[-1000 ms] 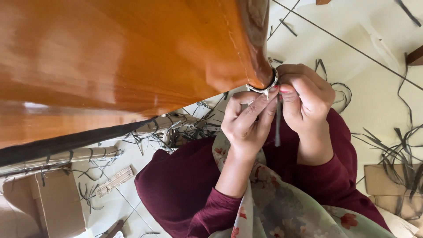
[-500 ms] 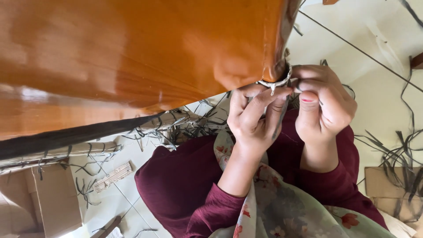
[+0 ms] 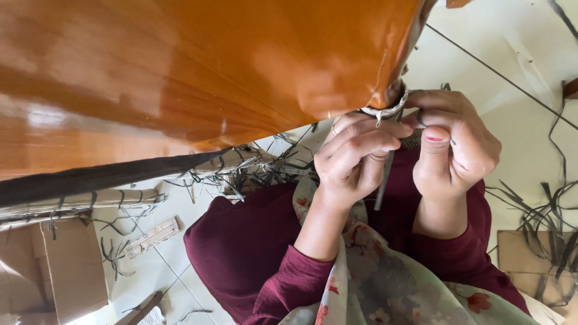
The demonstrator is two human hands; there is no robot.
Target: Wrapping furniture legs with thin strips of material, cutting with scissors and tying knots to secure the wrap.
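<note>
Both hands [image 3: 403, 147] pinch the strap [image 3: 385, 111] between them.

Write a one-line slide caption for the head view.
Both hands, left hand and right hand, pinch a pale strip at the glossy wooden panel corner.

Big glossy orange wood panel [image 3: 198, 72] fills the upper left and blocks any way in from above or from the left; its lower edge runs diag. down to the left. Both hands crowd the panel's corner: left hand [image 3: 355, 159] and right hand [image 3: 454, 147] touch each other w/ no gap between, pressed against the pale band [image 3: 388, 110] wrapped there. Below them, lap in maroon cloth [image 3: 253, 247] and floral scarf [image 3: 391, 283] close off the bottom. Open room upper right, over pale floor [image 3: 506, 54]. Right edge cluttered w/ dark strips [image 3: 542, 210]; lower left w/ cardboard [image 3: 66, 265] and more strips.
</note>
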